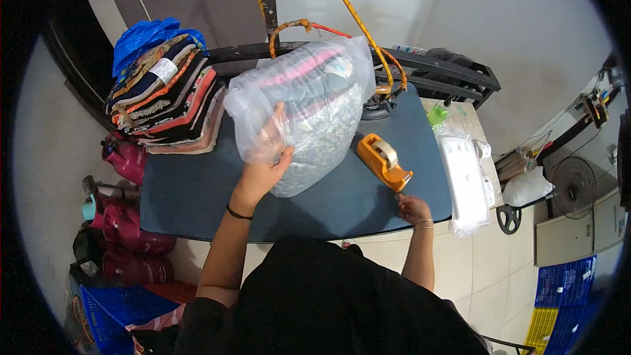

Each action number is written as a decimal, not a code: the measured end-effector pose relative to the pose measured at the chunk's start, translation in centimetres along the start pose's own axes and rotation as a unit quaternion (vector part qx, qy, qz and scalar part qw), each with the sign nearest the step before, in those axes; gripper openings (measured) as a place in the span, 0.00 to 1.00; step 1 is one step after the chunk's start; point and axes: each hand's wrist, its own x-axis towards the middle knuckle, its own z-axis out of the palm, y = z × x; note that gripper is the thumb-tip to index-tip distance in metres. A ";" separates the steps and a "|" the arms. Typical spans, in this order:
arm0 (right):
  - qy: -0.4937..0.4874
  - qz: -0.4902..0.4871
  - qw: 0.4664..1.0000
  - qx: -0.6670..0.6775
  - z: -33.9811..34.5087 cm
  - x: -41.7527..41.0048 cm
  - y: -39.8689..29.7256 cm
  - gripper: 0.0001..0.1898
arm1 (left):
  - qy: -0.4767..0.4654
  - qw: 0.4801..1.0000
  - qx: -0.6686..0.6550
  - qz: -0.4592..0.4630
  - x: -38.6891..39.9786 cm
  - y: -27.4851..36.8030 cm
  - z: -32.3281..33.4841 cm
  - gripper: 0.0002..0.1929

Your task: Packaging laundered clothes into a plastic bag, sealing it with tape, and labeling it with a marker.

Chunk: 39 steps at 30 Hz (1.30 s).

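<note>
A clear plastic bag point(320, 123) holding folded cloth, pink and pale grey-green through the film, rests on the dark padded ironing table point(197, 192). My left hand point(268, 162) grips the bag's left side, its fingers under a loose fold of film and its thumb outside. An orange tape dispenser point(377, 158) with a roll of tape point(387, 153) lies to the right of the bag. Just below its cutting edge is my right hand point(414, 209), fingertips drawn together. Whether a strip of tape is between them is too small to tell.
Left of the bag stands a stack of folded garments point(172, 98) with blue plastic point(153, 42) on top. An iron point(377, 110) sits behind the dispenser. White packages point(463, 177) lie on a side table at right. Pink gas cylinders point(130, 227) stand at left.
</note>
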 end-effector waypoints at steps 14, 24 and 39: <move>0.017 -0.375 0.882 -0.284 29.9 -7.7 -6.0 0.22 | 0.002 1.000 -0.009 0.017 0.2 -0.2 -0.5 0.17; -0.014 -0.400 0.909 -0.116 17.5 3.7 -11.9 0.11 | 0.220 0.970 0.079 -0.064 -3.9 0.2 -4.9 0.16; -0.128 -0.649 0.733 -0.157 28.6 10.5 -27.5 0.09 | 0.220 0.914 0.340 0.019 2.6 0.3 -6.3 0.12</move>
